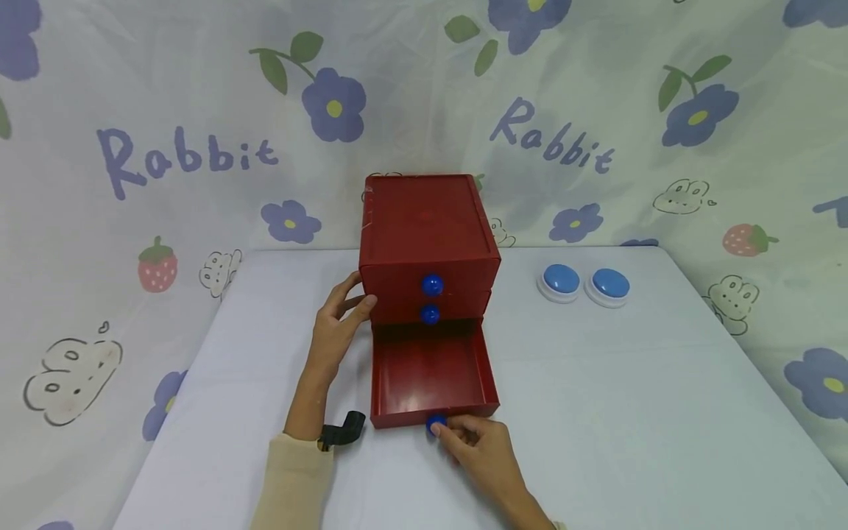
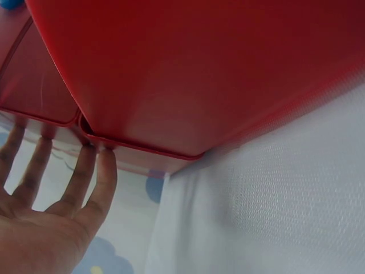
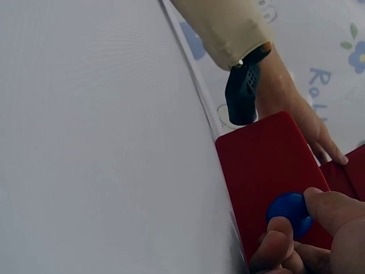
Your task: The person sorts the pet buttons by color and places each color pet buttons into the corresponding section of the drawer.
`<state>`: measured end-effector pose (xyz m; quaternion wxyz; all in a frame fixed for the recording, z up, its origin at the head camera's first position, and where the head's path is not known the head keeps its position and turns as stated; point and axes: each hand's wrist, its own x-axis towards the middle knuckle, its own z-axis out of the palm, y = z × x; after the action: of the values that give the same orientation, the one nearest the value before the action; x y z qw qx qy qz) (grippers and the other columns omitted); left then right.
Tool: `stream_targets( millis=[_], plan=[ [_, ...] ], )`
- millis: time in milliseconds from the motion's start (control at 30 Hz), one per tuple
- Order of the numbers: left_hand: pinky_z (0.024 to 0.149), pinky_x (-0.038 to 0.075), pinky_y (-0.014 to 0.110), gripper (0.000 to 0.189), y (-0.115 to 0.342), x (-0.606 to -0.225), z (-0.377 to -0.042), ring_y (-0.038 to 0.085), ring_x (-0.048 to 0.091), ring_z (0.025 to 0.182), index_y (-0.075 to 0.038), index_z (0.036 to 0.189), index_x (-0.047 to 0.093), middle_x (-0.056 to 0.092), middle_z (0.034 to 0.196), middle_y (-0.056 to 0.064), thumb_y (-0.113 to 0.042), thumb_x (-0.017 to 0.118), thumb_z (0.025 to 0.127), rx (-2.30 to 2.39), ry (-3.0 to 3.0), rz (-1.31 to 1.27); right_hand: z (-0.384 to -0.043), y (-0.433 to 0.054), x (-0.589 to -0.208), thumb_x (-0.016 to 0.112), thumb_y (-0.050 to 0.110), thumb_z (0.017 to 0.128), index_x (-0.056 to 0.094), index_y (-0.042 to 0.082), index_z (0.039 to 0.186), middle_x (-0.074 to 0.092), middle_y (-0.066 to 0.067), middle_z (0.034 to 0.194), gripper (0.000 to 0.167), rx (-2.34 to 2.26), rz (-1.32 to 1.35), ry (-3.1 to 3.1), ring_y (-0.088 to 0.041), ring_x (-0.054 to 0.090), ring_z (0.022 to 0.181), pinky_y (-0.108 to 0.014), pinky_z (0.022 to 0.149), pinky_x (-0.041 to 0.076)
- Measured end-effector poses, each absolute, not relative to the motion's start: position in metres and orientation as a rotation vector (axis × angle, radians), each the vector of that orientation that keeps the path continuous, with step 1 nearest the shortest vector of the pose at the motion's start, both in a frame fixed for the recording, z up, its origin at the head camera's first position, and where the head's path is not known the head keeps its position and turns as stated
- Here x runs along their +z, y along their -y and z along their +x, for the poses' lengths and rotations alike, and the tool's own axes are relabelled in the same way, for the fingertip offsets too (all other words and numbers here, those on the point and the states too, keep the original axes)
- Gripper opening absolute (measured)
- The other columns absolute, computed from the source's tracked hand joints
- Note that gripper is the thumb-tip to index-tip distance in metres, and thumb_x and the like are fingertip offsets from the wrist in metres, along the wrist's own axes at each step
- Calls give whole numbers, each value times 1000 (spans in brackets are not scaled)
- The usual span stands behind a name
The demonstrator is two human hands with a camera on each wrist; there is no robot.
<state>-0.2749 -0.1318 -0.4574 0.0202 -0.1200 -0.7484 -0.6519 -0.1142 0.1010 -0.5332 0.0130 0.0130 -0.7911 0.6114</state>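
Observation:
A red drawer cabinet with round blue knobs stands on the white table. Its bottom drawer is pulled out toward me, and the inside shows bare red plastic. At that drawer's front, my right hand pinches the blue knob between thumb and fingers. My left hand rests on the cabinet's left side, thumb near the front edge. In the left wrist view its fairly straight fingers touch the red side wall. The two upper drawers, with knobs one above the other, are closed.
Two blue push buttons with white bases stand on the table to the right of the cabinet. Behind hangs a white cloth printed with flowers and rabbits. A black wrist-worn device sits on the left wrist, beside the drawer.

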Motion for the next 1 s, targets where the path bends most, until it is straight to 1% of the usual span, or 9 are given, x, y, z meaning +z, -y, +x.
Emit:
stream_targets(
  millis=[133, 333, 533, 767, 900, 1000],
  plan=[
    [107, 33, 61, 62, 135, -473, -286, 31, 46, 131, -25, 154, 41, 42, 153, -2, -27, 66, 98, -2025, 2303, -364, -113, -101, -533, 79, 29, 88, 77, 6, 88, 66, 2, 66, 23, 1938, 39, 2450, -10, 60, 54, -21, 51, 49],
    [107, 34, 61, 60, 135, -478, -288, 25, 48, 129, -33, 151, 44, 44, 151, -8, -35, 67, 96, -2008, 2298, -367, -112, -100, -532, 78, 28, 88, 76, 7, 87, 66, 0, 66, 21, 1976, 26, 2426, -10, 59, 54, -20, 51, 48],
    [106, 34, 60, 59, 135, -477, -287, 24, 49, 128, -34, 150, 46, 44, 150, -10, -38, 68, 96, -2005, 2292, -368, -109, -100, -531, 78, 32, 88, 77, 9, 87, 66, 2, 66, 23, 1925, 3, 2462, -9, 59, 55, -21, 52, 49],
    [104, 37, 58, 59, 136, -476, -287, 25, 49, 128, -34, 150, 46, 44, 150, -9, -37, 68, 96, -2021, 2297, -366, -99, -107, -527, 75, 37, 90, 77, 15, 97, 67, 4, 76, 23, 1855, -57, 2558, -10, 61, 60, -22, 56, 51],
    [103, 38, 57, 59, 136, -476, -287, 26, 48, 129, -33, 151, 45, 43, 151, -8, -36, 67, 96, -2019, 2293, -365, -96, -124, -526, 74, 32, 92, 76, 15, 99, 67, 4, 76, 18, 1852, -32, 2600, -11, 62, 61, -23, 58, 52],
    [103, 39, 57, 60, 135, -476, -287, 27, 48, 129, -32, 151, 44, 43, 152, -7, -36, 67, 96, -2021, 2298, -373, -98, -145, -526, 73, 21, 94, 77, 14, 97, 67, 2, 72, 9, 1830, -50, 2603, -13, 62, 61, -23, 60, 52]
  ],
)
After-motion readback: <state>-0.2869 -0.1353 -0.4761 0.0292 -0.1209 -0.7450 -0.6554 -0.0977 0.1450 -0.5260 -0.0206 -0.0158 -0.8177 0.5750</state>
